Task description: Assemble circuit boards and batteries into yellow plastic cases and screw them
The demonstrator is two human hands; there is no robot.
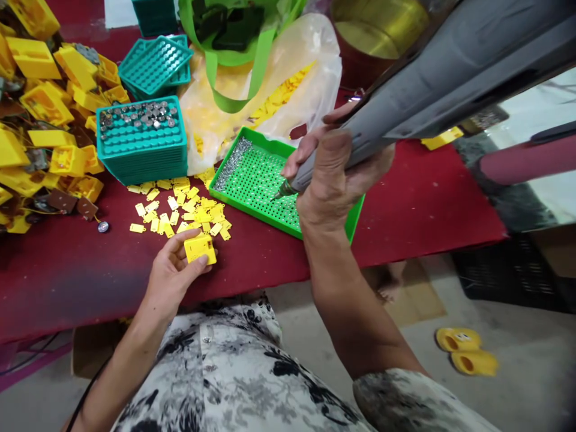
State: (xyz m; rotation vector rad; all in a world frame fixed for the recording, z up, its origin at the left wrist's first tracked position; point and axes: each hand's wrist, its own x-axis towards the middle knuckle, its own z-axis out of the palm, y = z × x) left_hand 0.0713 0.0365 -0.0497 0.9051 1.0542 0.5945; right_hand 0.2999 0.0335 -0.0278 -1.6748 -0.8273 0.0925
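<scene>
Grey and thick, the driver (405, 84) slants from the upper right corner down to the middle of the frame, its thin metal tip over the green tray (257, 210); whether the tip touches the tray cannot be told. The right hand (330, 168) is closed around the driver's lower end. Left of centre, the left hand (173, 264) grips the case (198, 248) between thumb and fingers, above the front edge of the desk (256, 258). The case is yellow, small and boxy, with a notch and small holes in the face turned up.

Small silvery screws (233, 163) lie heaped at the tray's left end, and rows of holes cover its floor. Just left of the tray, flat yellow tabs (191, 210) are scattered over the dark red cloth of the desk. Behind them stands a teal stack (143, 159) with round metal discs (155, 114) on top. More yellow cases (51, 108), some with wires, fill the upper left; a clear bag (321, 54) of yellow parts and a green bag (258, 72) sit at upper centre.

At lower right, yellow clogs (472, 354) rest on the grey floor (288, 324), near a black crate (504, 270).
</scene>
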